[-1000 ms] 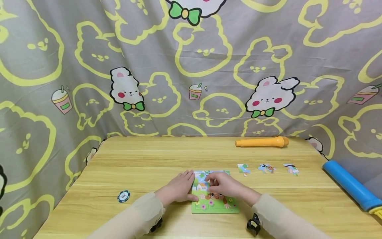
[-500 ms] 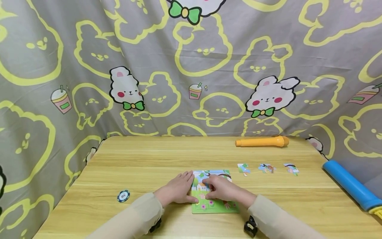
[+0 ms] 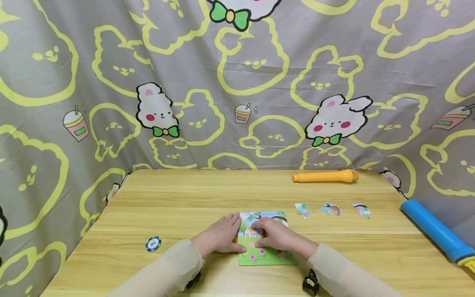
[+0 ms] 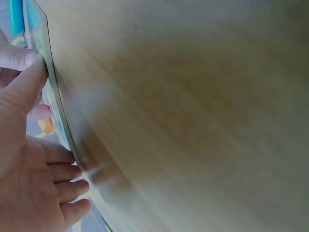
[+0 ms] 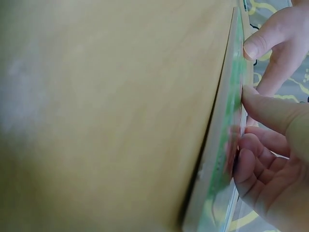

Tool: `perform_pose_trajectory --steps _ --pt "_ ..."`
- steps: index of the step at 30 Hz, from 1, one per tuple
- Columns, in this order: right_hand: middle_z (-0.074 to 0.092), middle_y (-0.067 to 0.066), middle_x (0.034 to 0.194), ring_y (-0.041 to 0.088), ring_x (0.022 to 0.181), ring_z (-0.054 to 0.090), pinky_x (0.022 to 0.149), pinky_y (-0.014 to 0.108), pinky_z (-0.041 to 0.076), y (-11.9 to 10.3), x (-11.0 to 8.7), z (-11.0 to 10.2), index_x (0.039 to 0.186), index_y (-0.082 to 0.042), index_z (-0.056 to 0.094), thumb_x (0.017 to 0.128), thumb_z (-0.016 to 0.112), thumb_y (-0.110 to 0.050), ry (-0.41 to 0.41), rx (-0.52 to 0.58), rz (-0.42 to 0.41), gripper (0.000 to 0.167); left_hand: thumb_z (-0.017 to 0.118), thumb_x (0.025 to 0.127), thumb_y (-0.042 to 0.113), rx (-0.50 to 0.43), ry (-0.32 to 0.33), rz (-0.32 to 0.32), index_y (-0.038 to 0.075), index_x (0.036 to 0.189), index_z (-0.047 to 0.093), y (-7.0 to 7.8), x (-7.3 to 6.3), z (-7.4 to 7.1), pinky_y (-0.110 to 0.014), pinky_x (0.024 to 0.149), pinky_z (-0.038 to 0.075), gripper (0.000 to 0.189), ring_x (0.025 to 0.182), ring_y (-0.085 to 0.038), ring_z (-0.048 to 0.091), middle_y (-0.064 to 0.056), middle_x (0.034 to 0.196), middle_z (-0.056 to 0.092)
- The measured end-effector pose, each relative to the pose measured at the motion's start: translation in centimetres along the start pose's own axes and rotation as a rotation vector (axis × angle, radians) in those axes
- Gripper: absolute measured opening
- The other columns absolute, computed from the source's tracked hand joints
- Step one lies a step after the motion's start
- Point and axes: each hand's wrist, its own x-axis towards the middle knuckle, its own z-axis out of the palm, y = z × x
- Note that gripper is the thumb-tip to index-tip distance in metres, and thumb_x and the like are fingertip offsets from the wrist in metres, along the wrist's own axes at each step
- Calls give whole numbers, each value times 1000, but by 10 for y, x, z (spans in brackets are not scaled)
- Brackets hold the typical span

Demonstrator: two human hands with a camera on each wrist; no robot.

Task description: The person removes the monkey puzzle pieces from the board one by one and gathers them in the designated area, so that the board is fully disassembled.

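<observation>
A picture puzzle (image 3: 267, 260) in a flat board lies near the front middle of the table in the head view. My left hand (image 3: 222, 234) lies along its left edge with straight fingers, the thumb reaching over the lower left corner. On the puzzle's face rests my right hand (image 3: 276, 235), thumb and index tip set apart, the other fingers curled under. The right wrist view shows the thumb and curled fingers (image 5: 246, 166) right at the printed surface. I cannot tell whether a piece is between them. The palm hides much of the picture's middle.
Three loose puzzle pieces lie right of the board: one nearest (image 3: 303, 210), a middle one (image 3: 332, 209) and a far one (image 3: 361, 210). An orange toy microphone (image 3: 326, 176) lies behind. A blue tube (image 3: 434, 229) lies along the right edge; a poker chip (image 3: 153, 243) lies left.
My right hand has moved slightly left and down onto the puzzle, uncovering the branch at its top right and covering the monkey's face. My left hand stays in place.
</observation>
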Motion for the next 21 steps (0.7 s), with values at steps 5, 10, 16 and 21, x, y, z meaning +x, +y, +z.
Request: perform_pose_trajectory --steps 5,10,16,21 --pt "48 -4 73 5 58 41 53 21 39 1 -2 0 110 -4 60 78 75 -12 28 80 -8 36 54 82 60 -7 3 -2 -3 142 29 0 0 0 -40 108 22 90 134 -29 22 -17 148 24" --pt "50 -2 75 6 55 45 52 22 42 5 -4 1 108 -8 58 84 66 -4 48 198 -22 26 54 82 60 -8 -4 -10 -2 142 29 0 0 1 -39 108 22 90 134 -29 22 -16 148 23" --pt "56 0 76 10 54 50 48 24 46 8 -5 2 101 -9 59 90 56 -1 99 345 29 14 54 82 61 -3 -3 -17 -2 142 28 1 1 0 -39 108 22 91 135 -28 22 -16 148 23" --pt "56 -2 76 12 56 51 48 25 46 8 -5 4 95 -9 60 91 57 -5 131 367 65 7 55 82 60 -13 -8 -21 -2 142 28 2 1 -1 -39 108 21 91 135 -28 21 -16 148 23"
